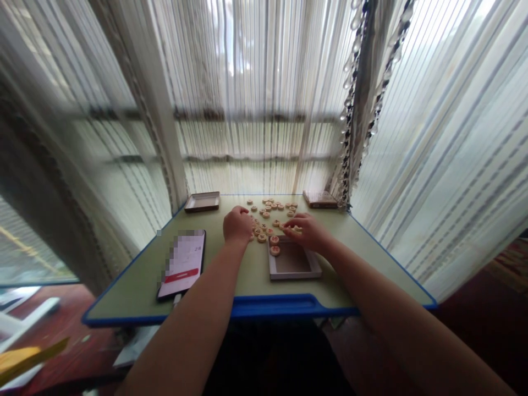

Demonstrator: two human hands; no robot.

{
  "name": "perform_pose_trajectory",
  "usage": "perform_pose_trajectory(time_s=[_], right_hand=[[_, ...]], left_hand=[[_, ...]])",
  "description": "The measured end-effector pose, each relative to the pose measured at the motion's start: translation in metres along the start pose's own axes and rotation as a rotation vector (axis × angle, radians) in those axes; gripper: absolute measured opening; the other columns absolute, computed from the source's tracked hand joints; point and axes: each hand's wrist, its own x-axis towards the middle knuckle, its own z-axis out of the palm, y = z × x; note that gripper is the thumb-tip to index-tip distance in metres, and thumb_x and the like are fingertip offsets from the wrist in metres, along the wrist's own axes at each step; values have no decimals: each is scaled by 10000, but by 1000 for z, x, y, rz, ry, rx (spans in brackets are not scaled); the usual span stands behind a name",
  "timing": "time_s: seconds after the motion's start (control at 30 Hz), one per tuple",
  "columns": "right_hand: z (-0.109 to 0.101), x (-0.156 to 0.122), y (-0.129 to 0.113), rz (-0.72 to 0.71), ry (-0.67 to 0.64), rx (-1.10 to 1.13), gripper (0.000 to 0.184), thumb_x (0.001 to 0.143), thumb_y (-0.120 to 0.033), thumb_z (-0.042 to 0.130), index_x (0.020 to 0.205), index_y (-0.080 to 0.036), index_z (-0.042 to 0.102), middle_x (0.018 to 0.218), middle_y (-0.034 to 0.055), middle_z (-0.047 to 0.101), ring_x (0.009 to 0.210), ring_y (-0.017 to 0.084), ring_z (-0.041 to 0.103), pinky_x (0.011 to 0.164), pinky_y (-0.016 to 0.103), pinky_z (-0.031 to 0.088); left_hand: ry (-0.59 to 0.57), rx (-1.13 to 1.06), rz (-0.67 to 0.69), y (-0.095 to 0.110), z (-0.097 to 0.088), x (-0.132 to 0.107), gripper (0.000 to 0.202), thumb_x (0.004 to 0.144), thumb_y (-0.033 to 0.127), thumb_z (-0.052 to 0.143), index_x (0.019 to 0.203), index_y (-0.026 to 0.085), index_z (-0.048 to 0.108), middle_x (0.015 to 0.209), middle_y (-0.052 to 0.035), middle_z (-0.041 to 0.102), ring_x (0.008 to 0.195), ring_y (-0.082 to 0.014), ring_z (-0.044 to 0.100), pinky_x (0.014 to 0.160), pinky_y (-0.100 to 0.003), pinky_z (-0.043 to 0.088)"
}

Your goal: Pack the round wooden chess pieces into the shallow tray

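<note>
Mostly, the round pieces (261,237) lie loose on the green counter (223,258) at the centre of the frame, between the two hands. Right of centre, a shallow box (293,275) has two pieces in its upper left corner, the farther one overlapping the rim. Another shallow box (202,208) stands at the counter's far left corner, its inside too small to make out, and a flat box (320,198) lies at the far right. Some pieces are hidden behind the hands, and part of the phone (186,261) at left is blurred into blocks. The left hand (238,225) is curled in like a loose fist beside the pieces; whether it holds one cannot be told. The right hand (307,231) has bent fingers reaching over pieces beyond the box, its grip hard to make out
</note>
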Motion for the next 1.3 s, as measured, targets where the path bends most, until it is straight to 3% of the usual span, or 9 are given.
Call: perform_pose_trajectory(time_s=[0.13,0.23,0.33,0.47,0.57,0.87,1.07,1.3], right_hand=[[-1,2,12,128,51,-86,284,801,-388,496,862,-192,693,874,84,646,844,195,556,771,310,394],[1,3,19,155,-35,-120,315,821,-389,459,861,-191,701,898,84,660,882,199,563,807,306,380],[2,4,20,127,-129,-100,334,827,-398,444,855,-190,703,896,70,667,872,189,566,786,282,390],[1,3,18,118,-121,-67,323,821,-404,456,885,-197,696,916,60,662,885,184,558,790,272,395],[1,2,20,123,-124,-60,311,819,-396,462,893,-203,694,948,59,656,910,185,556,820,281,391],[3,2,25,101,-126,-42,288,811,-372,485,861,-185,699,896,70,653,853,177,572,773,269,415],[5,1,23,69,-102,-29,275,812,-353,487,871,-182,695,894,73,646,852,173,574,781,269,420],[5,5,29,183,-5,-45,240,786,-182,463,871,-187,687,918,64,647,882,170,569,794,261,422]], left_hand=[[-143,122,95,-4,3,1,228,660,170,483,806,191,656,880,-111,670,850,-233,600,711,-331,445],[-257,83,123,-6,7,2,223,640,144,504,784,186,669,822,-89,680,802,-202,610,695,-290,456],[-257,-18,36,-12,10,7,255,628,97,508,812,162,672,832,-79,681,786,-176,614,684,-255,462],[-292,-178,-109,-22,15,17,291,633,33,486,844,130,660,868,-84,677,754,-150,622,634,-225,474],[-364,-229,-117,-24,15,18,307,629,14,486,868,120,648,871,-90,673,727,-141,623,586,-207,472],[-436,0,-57,-13,8,3,270,658,77,517,867,165,663,828,-65,675,644,-134,615,538,-208,451],[-346,89,-5,-13,8,6,231,706,187,529,894,163,660,867,-86,677,759,-164,629,633,-237,456],[-440,325,61,0,-6,-9,386,658,331,583,1009,169,593,1008,-131,638,896,-222,605,724,-269,440]])
